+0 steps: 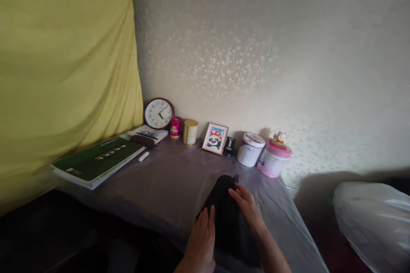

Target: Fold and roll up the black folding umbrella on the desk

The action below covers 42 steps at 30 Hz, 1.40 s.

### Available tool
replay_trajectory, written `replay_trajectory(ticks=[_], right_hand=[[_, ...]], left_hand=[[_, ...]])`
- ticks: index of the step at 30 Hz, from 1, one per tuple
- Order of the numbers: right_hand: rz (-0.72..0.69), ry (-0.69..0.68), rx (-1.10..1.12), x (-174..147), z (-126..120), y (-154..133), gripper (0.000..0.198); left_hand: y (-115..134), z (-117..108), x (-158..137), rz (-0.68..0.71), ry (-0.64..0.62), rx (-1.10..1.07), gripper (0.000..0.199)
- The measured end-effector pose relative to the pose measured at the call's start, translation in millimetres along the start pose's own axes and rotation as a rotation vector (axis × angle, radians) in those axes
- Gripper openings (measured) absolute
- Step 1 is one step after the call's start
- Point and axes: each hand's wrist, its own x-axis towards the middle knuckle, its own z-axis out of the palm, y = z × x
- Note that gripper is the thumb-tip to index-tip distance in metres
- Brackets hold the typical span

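Observation:
A black, dark-looking cloth item (226,217), seemingly folded long and narrow, lies on the near part of the table. Its exact kind is hard to make out in the dim light. My left hand (202,236) rests along its left side, fingers stretched out and flat against it. On the other side, my right hand (246,204) has its thumb and fingers at the upper right edge of the black cloth, pinching it. The cloth's lower end fades into shadow between my forearms.
A grey cover drapes the table (173,179). Along the wall stand a round clock (159,113), a pink can (175,127), a yellow can (191,132), a panda picture frame (215,138), a white tub (250,150) and a pink-lidded tub (273,160). Left lies a green book (99,160).

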Motion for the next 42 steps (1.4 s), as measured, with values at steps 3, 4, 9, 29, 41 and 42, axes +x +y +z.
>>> replay_trajectory(ticks=[3, 4, 9, 29, 41, 42], right_hand=[[0.12, -0.031, 0.127, 9, 19, 9, 0.051], [0.139, -0.018, 0.123, 11, 24, 13, 0.052], [0.153, 0.025, -0.016, 19, 39, 28, 0.055], [-0.259, -0.376, -0.297, -3, 40, 11, 0.025], [-0.681, -0.3, -0.635, 31, 28, 44, 0.029], [-0.678, -0.288, -0.651, 38, 28, 46, 0.03]], left_hand=[[-3, 5, 2, -0.001, 0.004, 0.013, 0.097], [-5, 6, 3, 0.005, 0.01, 0.014, 0.096], [-18, 17, 7, 0.071, 0.096, -0.021, 0.088], [-16, 15, 8, 0.192, 0.237, 0.022, 0.07], [-8, 10, 11, 0.051, 0.061, 0.095, 0.079], [-8, 9, 11, 0.042, 0.052, 0.094, 0.079]])
